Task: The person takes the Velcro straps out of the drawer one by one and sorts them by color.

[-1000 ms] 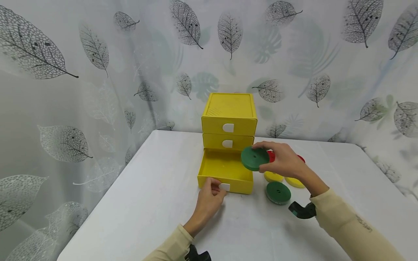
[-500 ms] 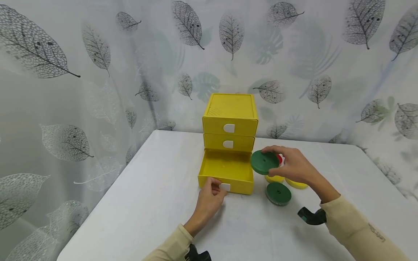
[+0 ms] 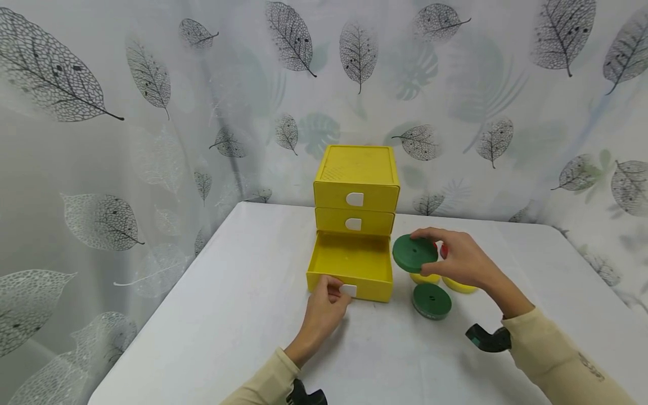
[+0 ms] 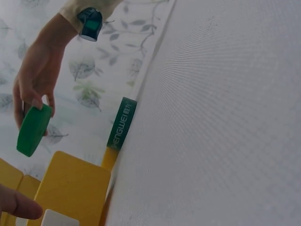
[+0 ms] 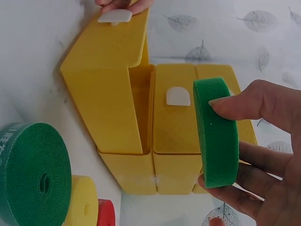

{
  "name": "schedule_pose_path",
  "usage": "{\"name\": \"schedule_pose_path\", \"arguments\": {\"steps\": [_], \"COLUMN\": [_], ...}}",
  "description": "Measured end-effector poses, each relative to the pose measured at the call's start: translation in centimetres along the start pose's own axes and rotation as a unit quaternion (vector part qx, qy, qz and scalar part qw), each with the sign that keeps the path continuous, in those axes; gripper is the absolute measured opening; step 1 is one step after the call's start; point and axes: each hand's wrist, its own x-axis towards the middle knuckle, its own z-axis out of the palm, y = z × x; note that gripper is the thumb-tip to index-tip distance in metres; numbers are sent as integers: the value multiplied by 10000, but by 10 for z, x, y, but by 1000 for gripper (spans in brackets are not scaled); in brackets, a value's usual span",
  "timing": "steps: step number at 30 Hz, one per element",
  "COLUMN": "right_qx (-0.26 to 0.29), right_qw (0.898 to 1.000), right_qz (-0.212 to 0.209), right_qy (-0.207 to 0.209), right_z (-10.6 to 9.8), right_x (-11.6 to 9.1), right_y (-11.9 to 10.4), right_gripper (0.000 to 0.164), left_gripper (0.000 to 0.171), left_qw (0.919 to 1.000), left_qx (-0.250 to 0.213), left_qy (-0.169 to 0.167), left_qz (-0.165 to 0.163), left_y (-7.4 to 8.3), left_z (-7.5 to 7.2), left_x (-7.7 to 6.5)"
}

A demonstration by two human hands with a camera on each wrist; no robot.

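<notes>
My right hand (image 3: pixel 458 260) holds a green roll of tape (image 3: pixel 412 256) by its edge, thumb on one side and fingers on the other, raised right of the drawer. In the right wrist view that roll (image 5: pixel 217 136) looks fuzzy, like hook-and-loop tape. My left hand (image 3: pixel 323 312) grips the white handle (image 3: pixel 349 289) on the front of the bottom drawer (image 3: pixel 349 261). This drawer is pulled out of the yellow drawer unit (image 3: pixel 356 196), and its visible floor is bare. A second green roll (image 3: pixel 432 301) lies on the table near the drawer's right side.
Two yellow rolls (image 3: pixel 459 284) lie behind the green one on the table (image 3: pixel 217 315). Red rolls (image 5: pixel 106 214) sit farther back, mostly hidden by my right hand in the head view. A leaf-patterned curtain (image 3: pixel 283 185) hangs behind the table.
My right hand has moved right with the green roll, from over the drawer's right edge to beside it. The left hand and the open drawer have stayed in place.
</notes>
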Motion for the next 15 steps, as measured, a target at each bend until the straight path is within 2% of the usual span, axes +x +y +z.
{"name": "schedule_pose_path", "arguments": {"steps": [15], "right_qx": [-70], "right_qw": [9999], "right_qz": [100], "right_qy": [10], "right_z": [-6], "right_x": [-12], "right_y": [11], "right_gripper": [62], "left_gripper": [27], "left_qw": [10000], "left_qx": [0], "left_qy": [11], "left_qz": [35], "left_y": [1], "left_z": [-1], "left_x": [0]}}
